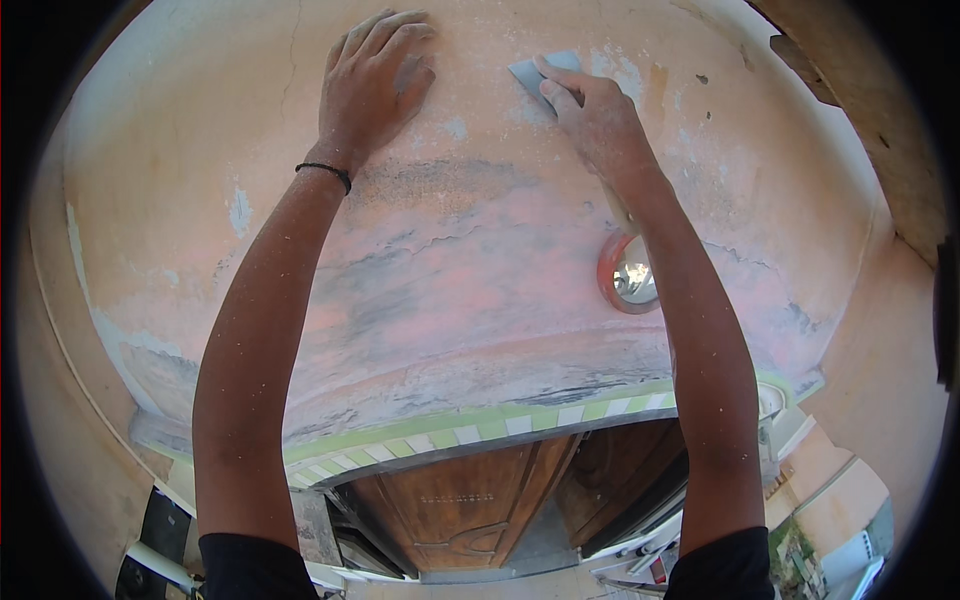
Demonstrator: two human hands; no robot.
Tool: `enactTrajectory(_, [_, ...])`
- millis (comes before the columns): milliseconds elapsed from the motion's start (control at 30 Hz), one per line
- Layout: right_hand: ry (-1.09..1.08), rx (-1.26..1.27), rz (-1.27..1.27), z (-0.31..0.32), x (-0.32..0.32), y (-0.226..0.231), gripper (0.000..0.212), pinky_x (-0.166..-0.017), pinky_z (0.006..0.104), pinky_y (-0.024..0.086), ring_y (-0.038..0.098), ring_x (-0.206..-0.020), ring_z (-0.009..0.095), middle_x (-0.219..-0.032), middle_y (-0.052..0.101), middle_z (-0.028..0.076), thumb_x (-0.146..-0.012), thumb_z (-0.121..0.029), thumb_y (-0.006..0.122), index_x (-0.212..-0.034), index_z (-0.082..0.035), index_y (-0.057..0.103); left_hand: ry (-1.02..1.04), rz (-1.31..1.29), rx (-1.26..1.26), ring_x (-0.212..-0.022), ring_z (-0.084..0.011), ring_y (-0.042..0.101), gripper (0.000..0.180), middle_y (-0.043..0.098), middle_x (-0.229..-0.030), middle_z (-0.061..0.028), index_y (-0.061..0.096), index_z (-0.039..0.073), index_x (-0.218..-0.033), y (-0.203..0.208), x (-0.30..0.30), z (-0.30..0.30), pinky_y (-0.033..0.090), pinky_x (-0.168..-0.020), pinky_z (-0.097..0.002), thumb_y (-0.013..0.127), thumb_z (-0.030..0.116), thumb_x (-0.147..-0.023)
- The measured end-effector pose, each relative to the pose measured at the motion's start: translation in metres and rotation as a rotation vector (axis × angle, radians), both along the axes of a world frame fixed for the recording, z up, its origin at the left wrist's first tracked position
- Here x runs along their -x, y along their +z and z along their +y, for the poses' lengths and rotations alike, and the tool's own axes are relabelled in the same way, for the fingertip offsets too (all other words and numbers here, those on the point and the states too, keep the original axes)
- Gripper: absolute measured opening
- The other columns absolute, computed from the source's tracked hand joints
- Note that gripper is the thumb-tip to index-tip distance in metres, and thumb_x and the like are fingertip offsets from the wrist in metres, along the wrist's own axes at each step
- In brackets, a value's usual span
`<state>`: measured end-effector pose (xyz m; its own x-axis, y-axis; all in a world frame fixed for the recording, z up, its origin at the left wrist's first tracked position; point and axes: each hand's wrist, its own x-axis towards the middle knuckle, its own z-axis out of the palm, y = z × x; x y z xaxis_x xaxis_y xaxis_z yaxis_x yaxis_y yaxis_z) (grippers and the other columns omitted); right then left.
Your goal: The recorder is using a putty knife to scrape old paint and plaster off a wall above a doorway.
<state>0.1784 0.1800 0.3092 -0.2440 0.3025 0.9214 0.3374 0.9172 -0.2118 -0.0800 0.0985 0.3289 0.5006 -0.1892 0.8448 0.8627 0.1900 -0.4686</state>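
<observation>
My right hand [600, 115] grips a scraper, its flat grey-blue blade [540, 78] against the peach wall [480, 130] high up, right of the middle. The fingers and palm hide the scraper's handle. To the left, my left hand [375, 75] lies on the wall with its fingers stretched upward and its thumb apart. A small grey patch shows between thumb and forefinger; I cannot tell whether it belongs to the wall. Dusty, whitish marks cover the fingers of both hands. Around them the paint is worn through in pale blue and white spots.
Beside my right forearm is a round, red-rimmed fixture [628, 275] with a shiny face. Lower down, the wall is stained pink and grey above a green-and-white striped ledge [480, 432]. Below stands a brown wooden door [450, 505]. A rough brown edge [880, 130] borders the upper right.
</observation>
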Motion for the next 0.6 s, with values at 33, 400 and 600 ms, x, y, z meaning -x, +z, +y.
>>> enactTrajectory(33, [0.014,0.015,-0.003,0.003,-0.003,-0.022,0.035,-0.094,0.0435,0.055,0.071,-0.100,0.041,-0.112,0.071,0.025,-0.101,-0.029,0.060,-0.133,-0.020,0.070,0.002,-0.007,-0.010,-0.136,-0.0252,0.053,0.033,0.062,-0.141,0.0024,0.064,0.020,-0.127,-0.001,0.005,-0.002,0.039,-0.114,-0.0435,0.065,0.030,-0.095])
enactTrajectory(400, [0.012,0.030,-0.020,-0.007,0.001,0.020,0.035,-0.093,0.0446,0.055,0.071,-0.099,0.041,-0.111,0.073,0.024,-0.101,-0.031,0.059,-0.132,-0.018,0.070,-0.045,-0.036,0.016,-0.131,-0.0295,0.054,0.033,0.063,-0.133,-0.0047,0.064,0.013,-0.121,0.001,-0.016,-0.005,0.042,-0.111,-0.0452,0.068,0.024,-0.090])
enactTrajectory(600, [0.064,-0.080,-0.055,0.016,-0.008,-0.067,0.036,-0.098,0.0429,0.053,0.069,-0.107,0.042,-0.119,0.070,0.025,-0.099,-0.027,0.063,-0.134,-0.019,0.069,0.002,-0.053,-0.050,-0.126,-0.0299,0.057,0.030,0.065,-0.128,-0.0056,0.065,0.011,-0.119,-0.005,-0.013,-0.003,0.044,-0.107,-0.0447,0.067,0.022,-0.091])
